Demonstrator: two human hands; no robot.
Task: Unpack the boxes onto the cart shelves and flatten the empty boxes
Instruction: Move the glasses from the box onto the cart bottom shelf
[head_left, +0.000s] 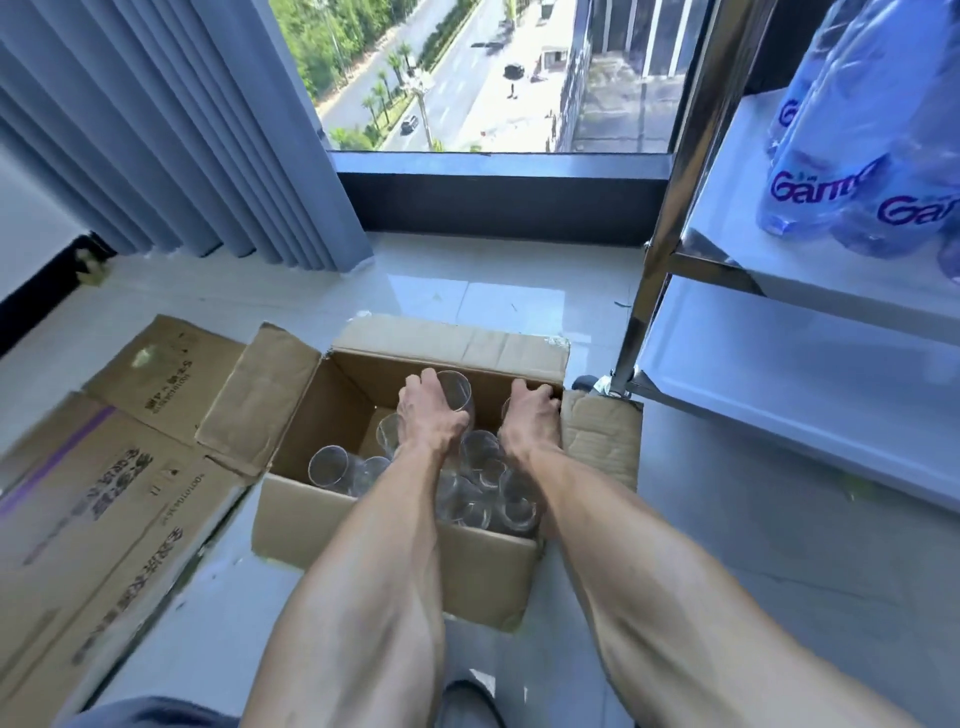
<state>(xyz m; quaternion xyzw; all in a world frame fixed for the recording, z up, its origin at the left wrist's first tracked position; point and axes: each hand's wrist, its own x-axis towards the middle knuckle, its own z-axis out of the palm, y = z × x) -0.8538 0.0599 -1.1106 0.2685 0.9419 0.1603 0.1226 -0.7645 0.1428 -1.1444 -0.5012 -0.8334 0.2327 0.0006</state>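
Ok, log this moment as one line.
stage: unpacking | left hand: grips glass | right hand: in open box, hold unclear | cart shelf: bare | flattened boxes: left

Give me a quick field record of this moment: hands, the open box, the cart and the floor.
left hand: grips a clear glass inside the open cardboard box
right hand: curled on another glass, mostly hidden, near the box's right wall
box contents: several clear glasses remain, some lying on their sides
cart: stainless, right of the box; the shelf nearest the box is bare where visible
upper shelf: wrapped pack of water bottles
flattened boxes: on the floor, left of the open box
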